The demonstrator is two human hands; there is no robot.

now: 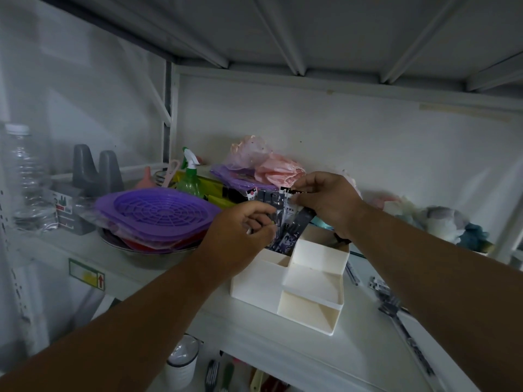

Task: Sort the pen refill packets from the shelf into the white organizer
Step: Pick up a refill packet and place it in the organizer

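Observation:
A white stepped organizer (308, 290) stands on the white shelf (158, 258). Several dark pen refill packets (283, 219) stand upright in its tall back-left compartment. My left hand (240, 227) curls around the packets from the left side. My right hand (325, 202) pinches the top edge of the packets from the right. Both hands hide the lower parts of the packets. The organizer's three stepped front compartments show nothing inside.
Purple plastic baskets (158, 216) are stacked at the left. Behind are a green spray bottle (190, 176), a pink bag (266, 165) and a clear water bottle (25, 176). Soft toys (441, 219) and dark packets (390, 301) lie at the right. A cup (181, 360) sits below.

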